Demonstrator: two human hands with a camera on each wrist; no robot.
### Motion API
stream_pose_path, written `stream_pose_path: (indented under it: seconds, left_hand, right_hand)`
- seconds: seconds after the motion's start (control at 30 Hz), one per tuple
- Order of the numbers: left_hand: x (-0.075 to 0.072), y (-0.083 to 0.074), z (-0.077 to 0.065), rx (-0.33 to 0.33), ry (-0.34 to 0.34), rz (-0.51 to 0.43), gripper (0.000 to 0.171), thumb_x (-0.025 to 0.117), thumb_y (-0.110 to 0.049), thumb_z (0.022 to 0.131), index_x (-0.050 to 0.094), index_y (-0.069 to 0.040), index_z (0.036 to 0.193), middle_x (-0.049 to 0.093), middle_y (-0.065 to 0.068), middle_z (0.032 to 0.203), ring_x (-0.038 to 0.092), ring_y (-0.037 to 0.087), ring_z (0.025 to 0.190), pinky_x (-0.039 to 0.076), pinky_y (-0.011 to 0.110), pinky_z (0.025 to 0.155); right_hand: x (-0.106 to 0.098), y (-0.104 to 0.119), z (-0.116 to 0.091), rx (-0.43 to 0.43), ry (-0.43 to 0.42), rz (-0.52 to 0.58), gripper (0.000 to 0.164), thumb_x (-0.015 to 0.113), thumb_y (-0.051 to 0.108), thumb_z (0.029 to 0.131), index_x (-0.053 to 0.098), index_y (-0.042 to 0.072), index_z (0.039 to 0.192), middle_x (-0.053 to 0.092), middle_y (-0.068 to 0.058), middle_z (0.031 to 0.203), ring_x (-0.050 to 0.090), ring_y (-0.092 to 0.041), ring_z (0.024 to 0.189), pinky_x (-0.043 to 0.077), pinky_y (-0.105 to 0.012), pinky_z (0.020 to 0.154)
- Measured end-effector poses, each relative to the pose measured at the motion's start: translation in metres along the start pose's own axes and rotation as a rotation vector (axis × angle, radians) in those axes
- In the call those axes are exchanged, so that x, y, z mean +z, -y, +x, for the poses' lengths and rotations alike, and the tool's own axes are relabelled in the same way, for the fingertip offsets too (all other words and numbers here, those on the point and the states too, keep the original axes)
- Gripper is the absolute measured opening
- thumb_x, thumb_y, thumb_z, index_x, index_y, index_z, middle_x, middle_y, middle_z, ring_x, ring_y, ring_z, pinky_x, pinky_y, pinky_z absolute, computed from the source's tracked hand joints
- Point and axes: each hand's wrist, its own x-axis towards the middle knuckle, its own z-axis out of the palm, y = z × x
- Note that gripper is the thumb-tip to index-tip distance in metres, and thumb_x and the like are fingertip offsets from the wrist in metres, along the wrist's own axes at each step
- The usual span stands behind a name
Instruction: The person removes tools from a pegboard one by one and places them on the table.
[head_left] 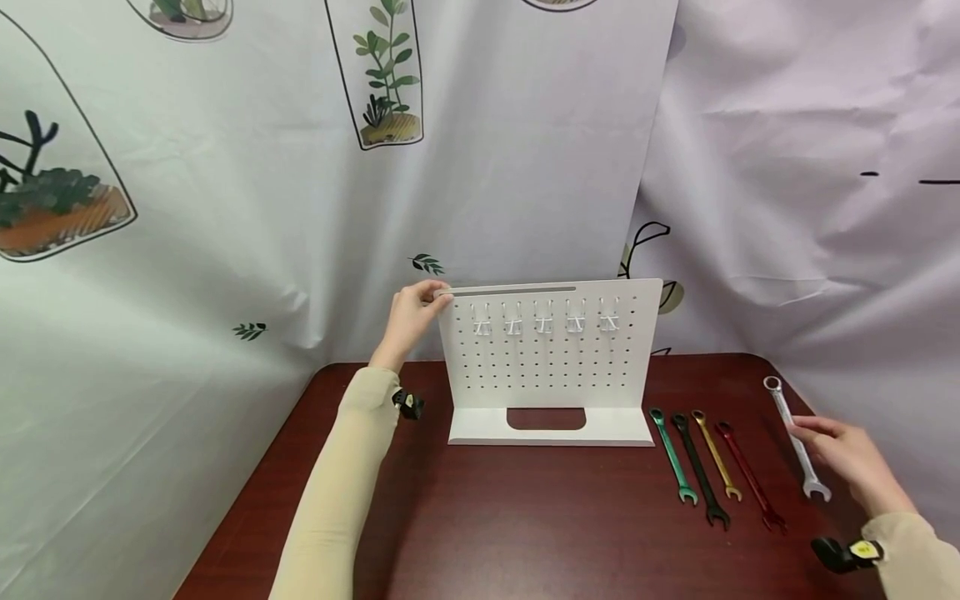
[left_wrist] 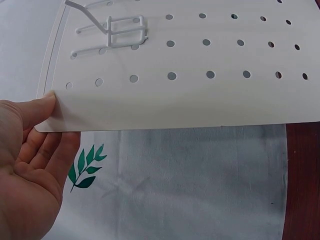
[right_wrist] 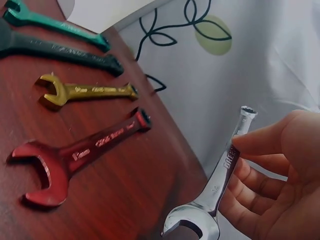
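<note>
My left hand pinches the upper left corner of a white pegboard stand, thumb on the front and fingers behind. Several white hooks sit in a row near the board's top; one hook shows close up in the left wrist view. At the right, my right hand holds a silver combination wrench by its shank between thumb and fingers. Its open end points down toward the near side. Nearest to that hand on the table lies a red wrench.
Left of the red wrench lie a gold wrench, a black wrench and a green wrench, side by side right of the stand. The dark red table ends at a white printed curtain behind.
</note>
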Motion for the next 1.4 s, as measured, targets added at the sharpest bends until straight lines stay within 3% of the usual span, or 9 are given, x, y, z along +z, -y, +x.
stream_pose_path:
  seconds: [0.07, 0.13, 0.33, 0.6, 0.9, 1.2, 1.23, 1.4]
  left_hand:
    - [0.000, 0.000, 0.000, -0.001, -0.002, 0.002, 0.025, 0.070, -0.021, 0.097, 0.073, -0.003, 0.115, 0.071, 0.013, 0.101, 0.065, 0.026, 0.091, 0.054, 0.041, 0.077]
    - [0.000, 0.000, 0.000, -0.001, -0.001, 0.002, 0.025, 0.070, -0.020, 0.098, 0.073, -0.003, 0.115, 0.071, 0.013, 0.100, 0.065, 0.025, 0.091, 0.053, 0.040, 0.076]
    - [0.000, 0.000, 0.000, 0.004, -0.003, -0.005, 0.023, 0.070, -0.019, 0.098, 0.073, -0.003, 0.114, 0.071, 0.013, 0.097, 0.065, 0.025, 0.088, 0.052, 0.039, 0.075]
    - [0.001, 0.000, 0.001, 0.008, -0.002, -0.008, 0.023, 0.070, -0.021, 0.098, 0.073, -0.003, 0.113, 0.072, 0.013, 0.103, 0.065, 0.026, 0.093, 0.054, 0.043, 0.080]
    - [0.000, -0.001, 0.000, -0.003, -0.003, -0.002, 0.023, 0.070, -0.020, 0.098, 0.073, -0.003, 0.113, 0.072, 0.013, 0.101, 0.065, 0.026, 0.092, 0.053, 0.042, 0.079]
    - [0.002, 0.001, 0.001, 0.002, 0.001, 0.000, 0.024, 0.070, -0.020, 0.097, 0.073, -0.003, 0.114, 0.072, 0.014, 0.101, 0.066, 0.027, 0.092, 0.054, 0.043, 0.079]
    - [0.002, 0.001, 0.001, 0.003, 0.001, 0.000, 0.024, 0.070, -0.020, 0.097, 0.073, -0.003, 0.114, 0.072, 0.014, 0.101, 0.066, 0.027, 0.093, 0.054, 0.043, 0.079]
    - [0.000, 0.001, 0.001, 0.003, 0.000, 0.003, 0.024, 0.070, -0.020, 0.098, 0.073, -0.002, 0.114, 0.072, 0.014, 0.102, 0.065, 0.027, 0.093, 0.054, 0.043, 0.079]
  right_hand:
    - [0.000, -0.002, 0.001, 0.015, 0.027, -0.018, 0.041, 0.055, 0.033, 0.104, 0.070, -0.003, 0.117, 0.062, -0.036, 0.114, 0.063, -0.005, 0.073, 0.051, -0.025, 0.065]
    - [0.001, -0.004, 0.001, 0.023, 0.042, -0.033, 0.047, 0.054, 0.033, 0.104, 0.065, -0.010, 0.120, 0.062, -0.037, 0.115, 0.063, -0.005, 0.073, 0.051, -0.025, 0.065]
    - [0.004, -0.008, 0.001, 0.027, 0.042, -0.069, 0.044, 0.055, 0.034, 0.103, 0.069, -0.006, 0.116, 0.064, -0.033, 0.111, 0.060, -0.005, 0.075, 0.048, -0.024, 0.065]
    - [0.008, -0.014, 0.001, 0.047, 0.072, -0.050, 0.052, 0.054, 0.032, 0.104, 0.059, -0.016, 0.122, 0.068, -0.022, 0.102, 0.062, -0.008, 0.074, 0.050, -0.027, 0.065]
    - [0.011, -0.014, 0.001, 0.051, 0.088, -0.111, 0.057, 0.051, 0.031, 0.105, 0.049, -0.020, 0.130, 0.068, -0.022, 0.101, 0.060, -0.008, 0.074, 0.047, -0.026, 0.064]
    - [0.017, -0.021, 0.000, 0.065, 0.091, -0.114, 0.055, 0.051, 0.029, 0.104, 0.051, -0.020, 0.128, 0.066, -0.004, 0.089, 0.053, -0.006, 0.071, 0.046, -0.026, 0.062]
    - [0.017, -0.022, 0.000, 0.055, 0.089, -0.124, 0.054, 0.051, 0.029, 0.104, 0.052, -0.021, 0.127, 0.066, -0.005, 0.090, 0.052, -0.006, 0.071, 0.045, -0.026, 0.062]
    - [0.017, -0.025, 0.004, 0.028, 0.081, -0.206, 0.054, 0.053, 0.031, 0.104, 0.057, -0.020, 0.123, 0.063, -0.033, 0.109, 0.055, -0.012, 0.081, 0.044, -0.029, 0.067]
